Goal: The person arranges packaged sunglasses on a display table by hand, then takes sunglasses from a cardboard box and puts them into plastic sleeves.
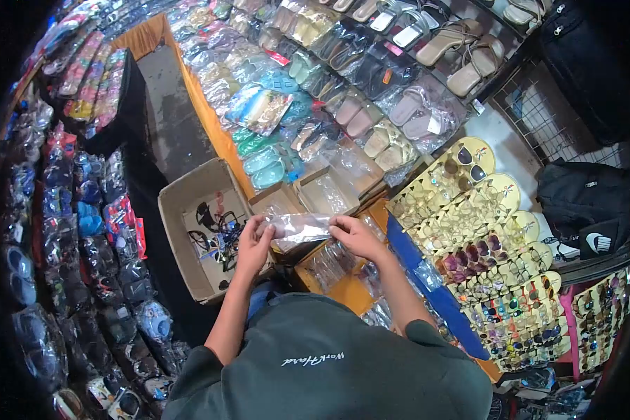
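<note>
A clear plastic sleeve is stretched flat between my two hands, shiny and see-through. My left hand pinches its left end, fingers closed. At the right end, my right hand grips the sleeve between thumb and fingers. I cannot make out anything inside it. Below and left of my left hand stands an open cardboard box with a jumble of dark-framed glasses in it. Just beyond the sleeve are small open cardboard trays, with clear plastic in them.
Bagged sandals cover the sloping display ahead. Yellow boards of sunglasses stand to the right, beside a blue edge. More bagged footwear hangs at left. A black bag lies at far right. Wrapped glasses sit on an orange surface.
</note>
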`<state>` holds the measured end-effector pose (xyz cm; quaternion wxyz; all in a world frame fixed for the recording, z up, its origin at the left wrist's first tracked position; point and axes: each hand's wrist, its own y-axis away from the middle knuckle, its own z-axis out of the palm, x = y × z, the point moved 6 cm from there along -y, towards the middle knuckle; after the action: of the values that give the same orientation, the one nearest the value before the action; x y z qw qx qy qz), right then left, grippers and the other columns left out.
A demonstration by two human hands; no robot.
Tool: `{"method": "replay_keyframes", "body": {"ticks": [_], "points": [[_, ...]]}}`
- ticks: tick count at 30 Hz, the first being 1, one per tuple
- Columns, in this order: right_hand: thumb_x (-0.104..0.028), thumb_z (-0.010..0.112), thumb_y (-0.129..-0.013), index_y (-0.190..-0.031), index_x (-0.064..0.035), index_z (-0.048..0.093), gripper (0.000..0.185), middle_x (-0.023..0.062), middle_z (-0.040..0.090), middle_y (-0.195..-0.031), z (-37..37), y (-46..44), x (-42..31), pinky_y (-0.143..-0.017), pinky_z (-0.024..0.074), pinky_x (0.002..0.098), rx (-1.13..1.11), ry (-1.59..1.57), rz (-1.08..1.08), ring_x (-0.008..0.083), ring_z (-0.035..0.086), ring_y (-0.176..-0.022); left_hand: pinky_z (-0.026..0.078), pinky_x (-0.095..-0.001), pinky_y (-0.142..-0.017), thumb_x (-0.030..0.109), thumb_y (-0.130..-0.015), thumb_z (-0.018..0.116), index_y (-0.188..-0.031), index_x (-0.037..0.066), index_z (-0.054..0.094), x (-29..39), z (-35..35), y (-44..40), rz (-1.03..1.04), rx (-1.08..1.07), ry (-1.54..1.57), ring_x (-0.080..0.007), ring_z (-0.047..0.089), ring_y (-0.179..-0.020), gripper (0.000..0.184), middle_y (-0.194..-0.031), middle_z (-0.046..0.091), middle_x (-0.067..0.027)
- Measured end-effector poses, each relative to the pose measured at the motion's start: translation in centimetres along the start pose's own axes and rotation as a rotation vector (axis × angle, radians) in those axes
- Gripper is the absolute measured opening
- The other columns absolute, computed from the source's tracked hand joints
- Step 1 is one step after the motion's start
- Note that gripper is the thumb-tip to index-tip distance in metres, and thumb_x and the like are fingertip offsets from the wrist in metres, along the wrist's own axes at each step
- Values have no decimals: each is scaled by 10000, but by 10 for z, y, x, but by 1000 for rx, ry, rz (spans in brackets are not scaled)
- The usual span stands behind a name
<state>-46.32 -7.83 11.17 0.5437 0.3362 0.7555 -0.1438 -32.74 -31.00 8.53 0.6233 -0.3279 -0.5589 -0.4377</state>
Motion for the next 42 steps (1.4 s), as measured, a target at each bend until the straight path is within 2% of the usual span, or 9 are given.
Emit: {"method": "replay_keyframes", "body": {"ticks": [4, 19, 25, 29, 31, 32, 35, 36, 42], "points": [[-161, 729, -962, -1151, -54, 641, 234, 4, 663, -940, 19, 8, -27, -797, 504, 271, 184, -148, -137, 96, 614, -889, 580, -339, -902, 52, -1061, 575, -1291, -18, 542, -6, -26, 19, 37, 78, 108, -209, 717, -1008, 243, -1066, 706, -107], [-100, 760, -927, -1068, -31, 730, 160, 31, 689, -1078, 89, 44, -66, -834, 525, 271, 50, -175, -208, 104, 656, -927, 565, -356, -944, 90, -1072, 570, -1279, -17, 564, -3, -79, 102, 48, 98, 148, -219, 721, -1019, 232, -1147, 680, -112], [-152, 832, -878, -1152, -45, 768, 301, 31, 718, -1094, 148, 72, -83, -876, 526, 278, -82, -66, -138, 112, 663, -972, 550, -322, -930, 70, -1057, 590, -1304, -1, 549, 2, -117, 173, 46, 142, 130, -203, 722, -1010, 260, -1100, 715, -109], [-150, 870, -841, -1177, -42, 765, 368, 14, 726, -1055, 204, 94, -78, -891, 522, 286, -177, -124, -70, 108, 649, -983, 518, -295, -923, 134, -985, 720, -1371, 13, 550, 8, -154, 242, 30, 200, -12, -175, 696, -995, 439, -1124, 716, -118], [-138, 863, -846, -1176, -42, 768, 357, 7, 726, -1036, 228, 108, -98, -869, 526, 283, -211, -108, -136, 104, 651, -946, 521, -333, -973, 230, -864, 850, -1441, 33, 534, 20, -174, 276, 132, 278, -405, -223, 687, -1079, 687, -1178, 712, -142], [-132, 858, -852, -1171, -44, 769, 343, 8, 725, -1037, 242, 113, -95, -865, 527, 284, -251, -156, -111, 105, 651, -939, 475, -414, -1087, 305, -689, 954, -1488, 66, 516, 23, -181, 290, 176, 325, -501, -302, 617, -1261, 942, -1329, 660, -160], [-121, 845, -859, -1164, -46, 771, 323, 20, 723, -1027, 273, 131, -99, -863, 527, 289, -293, -187, -114, 116, 652, -939, 370, -485, -1200, 287, -609, 983, -1507, 73, 493, 71, -176, 328, 377, 229, -1026, -356, 485, -1433, 1045, -1494, 561, -156], [-122, 846, -853, -1167, -47, 770, 332, 29, 725, -1027, 281, 136, -101, -866, 528, 292, -297, -175, -150, 123, 655, -943, 274, -556, -1246, 333, -556, 980, -1511, 108, 499, 70, -177, 335, 318, 177, -1046, -380, 421, -1474, 1093, -1520, 541, -115], [-139, 846, -841, -1169, -50, 766, 349, 52, 736, -1052, 311, 157, -104, -898, 532, 308, -294, -126, -170, 144, 671, -981, 180, -636, -1261, 311, -589, 969, -1447, 146, 573, 58, -192, 354, 318, 58, -1176, -336, 459, -1451, 959, -1431, 617, -44]]}}
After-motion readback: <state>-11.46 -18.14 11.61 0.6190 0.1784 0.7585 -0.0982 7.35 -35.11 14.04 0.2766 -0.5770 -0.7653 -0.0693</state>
